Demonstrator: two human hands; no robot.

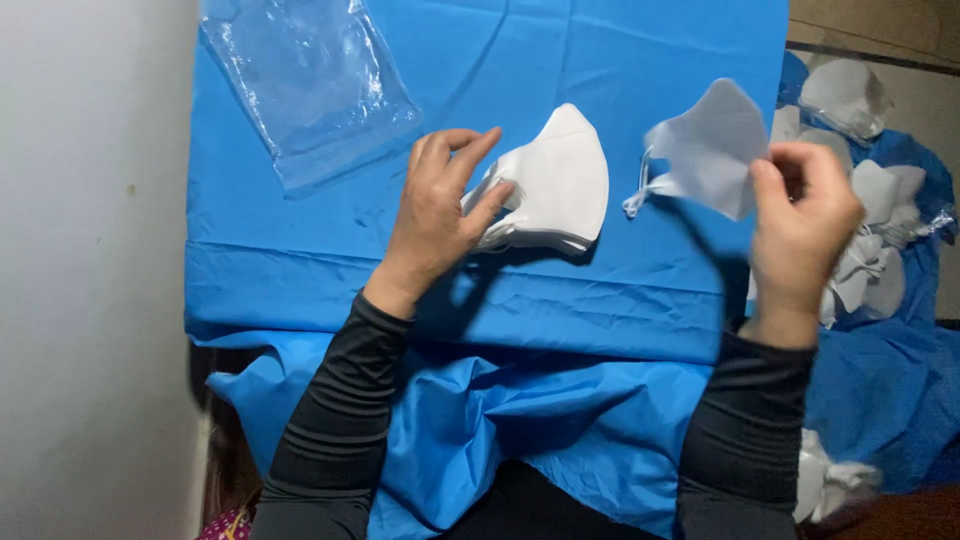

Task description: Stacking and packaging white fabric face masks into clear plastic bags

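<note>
Blue cloth (330, 300): the worktop is covered by it from the far edge to the near one, where it falls in loose folds toward the person's lap; creases are seen across its middle.
Wall (90, 270): a plain pale surface is seen along the left of the cloth.
Clear plastic bag (305, 85): it is laid flat at the far left of the cloth, well apart from both hands; whether anything is inside cannot be told, as only crinkled transparent film is seen.
Pile of masks (870, 230): loose white masks with ear loops are heaped on blue cloth at the right edge of the view, just behind the right hand; some appear wrapped in clear film.
Stack of masks (560, 185): several folded white masks are stacked on the cloth at the centre, edges roughly aligned, the pointed end turned away from the person.
Single mask (705, 150): one white mask is held up above the cloth, to the right of the stack and apart from it, its ear loop hanging at the left.
Left hand (440, 210): it is rested against the left edge of the stack, thumb and fingers closed on that edge.
Right hand (805, 215): it is raised, and the right edge of the single mask is pinched between thumb and fingertips.
</note>
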